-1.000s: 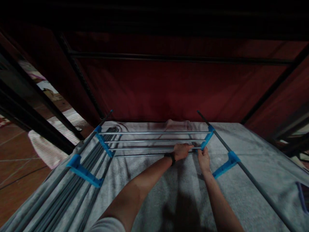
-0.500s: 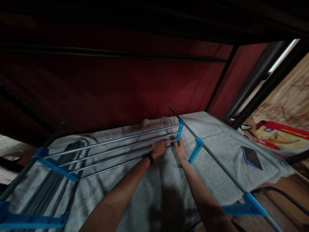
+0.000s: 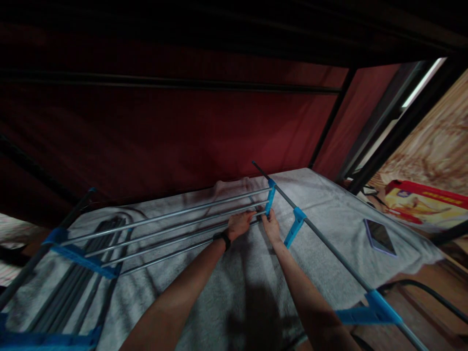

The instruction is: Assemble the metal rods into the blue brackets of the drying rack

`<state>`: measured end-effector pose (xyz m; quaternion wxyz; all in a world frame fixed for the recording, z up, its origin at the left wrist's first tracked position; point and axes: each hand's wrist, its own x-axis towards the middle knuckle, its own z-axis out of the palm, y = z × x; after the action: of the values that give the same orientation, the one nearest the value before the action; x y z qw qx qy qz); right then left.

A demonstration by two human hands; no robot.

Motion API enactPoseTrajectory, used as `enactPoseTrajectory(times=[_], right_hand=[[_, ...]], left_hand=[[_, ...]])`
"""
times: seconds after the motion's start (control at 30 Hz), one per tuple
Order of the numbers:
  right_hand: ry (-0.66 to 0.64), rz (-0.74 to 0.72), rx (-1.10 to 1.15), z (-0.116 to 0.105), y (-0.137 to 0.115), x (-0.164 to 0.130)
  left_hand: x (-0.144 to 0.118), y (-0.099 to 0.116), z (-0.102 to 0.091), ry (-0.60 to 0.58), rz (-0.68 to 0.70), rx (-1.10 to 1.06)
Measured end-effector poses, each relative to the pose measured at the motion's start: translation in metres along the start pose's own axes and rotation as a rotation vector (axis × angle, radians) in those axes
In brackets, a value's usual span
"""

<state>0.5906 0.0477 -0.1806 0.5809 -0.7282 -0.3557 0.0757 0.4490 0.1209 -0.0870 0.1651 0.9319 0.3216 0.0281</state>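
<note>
My left hand (image 3: pixel 240 225), with a dark band on the wrist, is closed round a metal tube (image 3: pixel 197 236) near its right end. Fingers of my right hand (image 3: pixel 271 227) pinch the lower end of a blue plastic bracket (image 3: pixel 270 197), right beside the left hand. Several parallel tubes run from this bracket to another blue bracket (image 3: pixel 82 257) at the left, forming a rack shelf. A long grey pole (image 3: pixel 329 243) passes through the right bracket and through a second blue bracket (image 3: pixel 295 226), which has no tubes in it. My fingers partly hide the tube's end.
A bundle of grey tubes (image 3: pixel 69 287) lies at the left on the grey cloth (image 3: pixel 234 282). To the right are a phone (image 3: pixel 380 237) and a red-and-yellow box (image 3: pixel 426 204). A lower blue bracket (image 3: pixel 380 309) is near the front. Dark red fabric (image 3: pixel 183 136) rises behind.
The view has shifted slightly, and the left end of the rack appears a little lower. Both hands stay at the same bracket with nearly the same hold.
</note>
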Motion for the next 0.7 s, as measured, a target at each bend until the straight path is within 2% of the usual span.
enactPoseTrajectory(times=[0.7], right_hand=[[-0.024, 0.016, 0.017, -0.0011, -0.004, -0.0025]], left_hand=[[0.0089, -0.0028, 0.0, -0.036, 0.014, -0.051]])
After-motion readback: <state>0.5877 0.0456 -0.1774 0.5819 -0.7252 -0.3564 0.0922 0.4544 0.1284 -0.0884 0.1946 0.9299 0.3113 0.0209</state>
